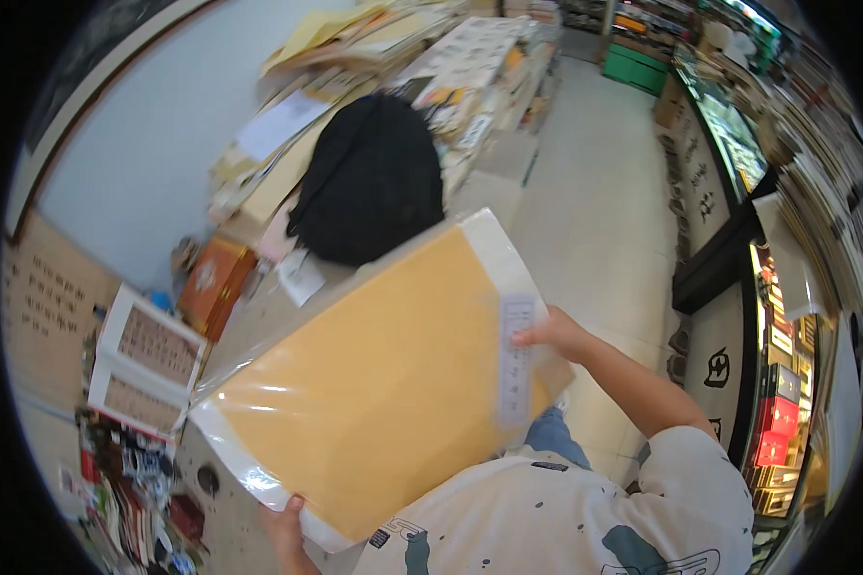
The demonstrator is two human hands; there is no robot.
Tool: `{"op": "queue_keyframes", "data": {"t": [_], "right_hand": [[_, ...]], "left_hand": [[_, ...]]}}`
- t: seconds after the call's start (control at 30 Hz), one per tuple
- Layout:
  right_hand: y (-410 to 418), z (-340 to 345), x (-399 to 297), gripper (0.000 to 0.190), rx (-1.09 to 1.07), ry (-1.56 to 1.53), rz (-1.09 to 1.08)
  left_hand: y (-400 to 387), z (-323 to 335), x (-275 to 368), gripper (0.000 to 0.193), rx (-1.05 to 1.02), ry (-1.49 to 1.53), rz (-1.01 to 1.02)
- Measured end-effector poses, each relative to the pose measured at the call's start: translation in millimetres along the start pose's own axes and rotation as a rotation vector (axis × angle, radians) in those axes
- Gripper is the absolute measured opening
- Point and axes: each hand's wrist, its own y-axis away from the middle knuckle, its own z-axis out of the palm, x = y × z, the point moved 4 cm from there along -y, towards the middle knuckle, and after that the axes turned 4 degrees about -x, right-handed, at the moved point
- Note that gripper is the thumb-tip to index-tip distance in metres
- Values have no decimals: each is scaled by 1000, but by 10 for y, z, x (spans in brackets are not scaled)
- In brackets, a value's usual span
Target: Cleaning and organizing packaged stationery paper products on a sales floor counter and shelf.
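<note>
A large yellow sheet with white borders in a clear plastic sleeve (374, 366) spans the space before my chest, tilted. My left hand (288, 521) grips its lower left corner, the thumb on top and the fingers hidden beneath. My right hand (554, 334) holds the right edge, its thumb lying by a pale label strip (516, 395) that bears writing. Just beyond the sleeve's far edge a black cloth item (377, 180) lies on the table by paper stacks.
Stacked papers (467, 61) cover the far table. Left are a brown wooden box (216, 280), an open book (147, 359) and small ornaments (144, 467). Lit glass display cases (780, 402) line the right, with tiled floor (582, 165) between. A green box (634, 68) stands far off.
</note>
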Motion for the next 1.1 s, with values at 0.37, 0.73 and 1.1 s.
{"op": "queue_keyframes", "data": {"t": [0.37,0.73,1.1], "right_hand": [[1456,-3398,118,43,504,-245,60],[1049,-6061,39,45,776,-392,39],[1,-8477,-805,46,1098,-558,-99]], "left_hand": [[-1107,4132,496,50,-539,-40,-57],[-2507,7566,704,42,-815,-110,-174],[-4749,11473,1810,52,-1136,-376,56]]}}
